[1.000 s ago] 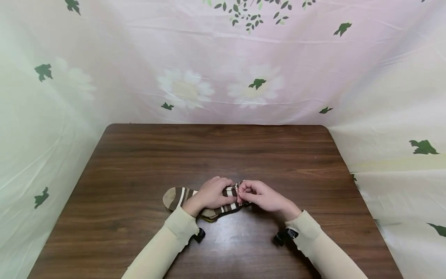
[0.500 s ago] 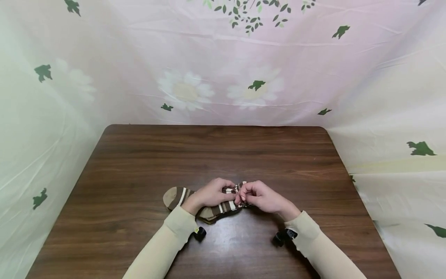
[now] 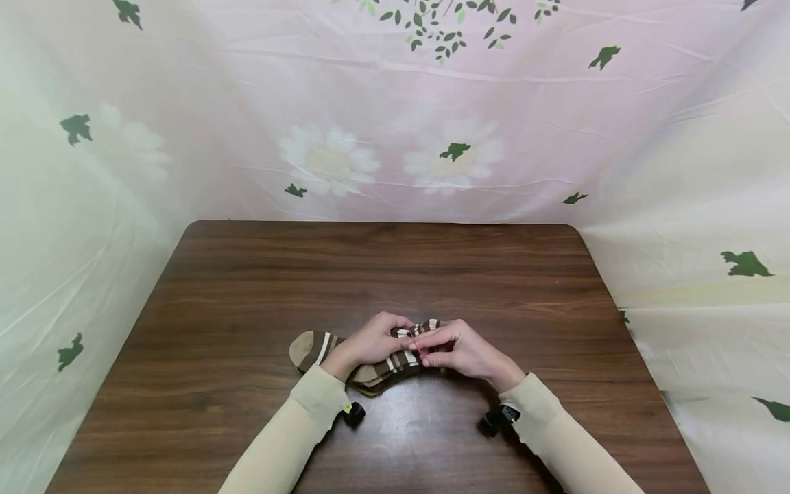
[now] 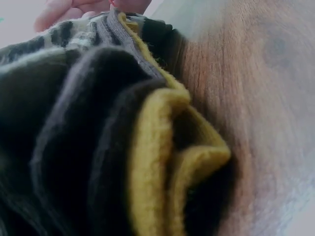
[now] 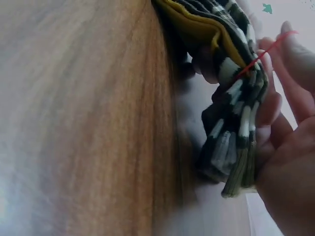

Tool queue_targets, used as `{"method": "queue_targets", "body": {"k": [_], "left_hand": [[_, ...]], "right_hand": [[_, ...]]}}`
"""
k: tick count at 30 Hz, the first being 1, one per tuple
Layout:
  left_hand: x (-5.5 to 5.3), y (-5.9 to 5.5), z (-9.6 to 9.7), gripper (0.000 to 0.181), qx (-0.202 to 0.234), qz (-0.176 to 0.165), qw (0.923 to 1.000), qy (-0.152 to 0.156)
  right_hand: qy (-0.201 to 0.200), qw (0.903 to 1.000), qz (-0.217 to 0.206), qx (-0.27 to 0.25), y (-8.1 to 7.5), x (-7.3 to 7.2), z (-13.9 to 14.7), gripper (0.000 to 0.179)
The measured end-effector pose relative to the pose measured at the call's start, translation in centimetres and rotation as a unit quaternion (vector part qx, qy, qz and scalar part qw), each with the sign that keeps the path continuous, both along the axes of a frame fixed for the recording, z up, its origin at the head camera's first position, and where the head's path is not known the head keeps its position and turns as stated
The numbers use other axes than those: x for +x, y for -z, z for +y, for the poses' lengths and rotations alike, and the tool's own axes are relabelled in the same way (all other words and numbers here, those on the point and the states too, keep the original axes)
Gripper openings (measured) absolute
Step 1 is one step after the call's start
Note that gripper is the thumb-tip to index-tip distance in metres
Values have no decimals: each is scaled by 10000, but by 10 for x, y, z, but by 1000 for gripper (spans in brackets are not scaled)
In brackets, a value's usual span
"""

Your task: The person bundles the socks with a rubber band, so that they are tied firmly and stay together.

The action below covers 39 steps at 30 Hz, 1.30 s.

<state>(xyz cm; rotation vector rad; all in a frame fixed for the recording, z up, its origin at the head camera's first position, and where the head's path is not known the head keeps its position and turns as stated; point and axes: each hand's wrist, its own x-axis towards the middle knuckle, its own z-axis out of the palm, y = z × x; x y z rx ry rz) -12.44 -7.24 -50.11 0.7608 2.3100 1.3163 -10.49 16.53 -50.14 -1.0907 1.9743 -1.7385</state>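
A bundle of striped socks in brown, tan and white lies near the middle of the table, with mustard-yellow edges showing in the left wrist view. My left hand grips the bundle from above around its middle. A thin red band crosses the gathered socks and runs taut to a fingertip of my right hand. That hand is at the cuff end, its fingers curled about the band. In the right wrist view the ribbed cuffs hang beside the palm.
The brown wood-grain table has rounded far corners. Pale cloth printed with flowers and green shapes hangs behind it and at both sides. A small black camera sits at the left wrist, and another camera at the right.
My right hand has shifted slightly left, and its fingertips have spread apart, the upper one reaching toward my left thumb. The left hand has stayed on the socks.
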Motion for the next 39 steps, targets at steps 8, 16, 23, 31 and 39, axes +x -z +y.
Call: {"method": "queue_targets", "body": {"k": [8,16,23,31,39], "left_hand": [[-1,2,-1,32,-75,-72,9995,-311],[0,1,-2,28,-83,-92,9994,-331],[0,3,-2,27,57,-152,9989,-444],[3,2,-2,31,242,-250,9946,-978],[4,3,-1,25,259,-26,9929,-1163]], "right_hand": [[32,9961,180,-860,4,6,-3,24],[381,9894,782,-1165,3,14,-12,36],[777,9758,489,-1986,8,19,-22,37],[1611,9469,-232,-2772,10,27,-33,68],[1883,9681,118,-1646,9,27,-33,62]]}}
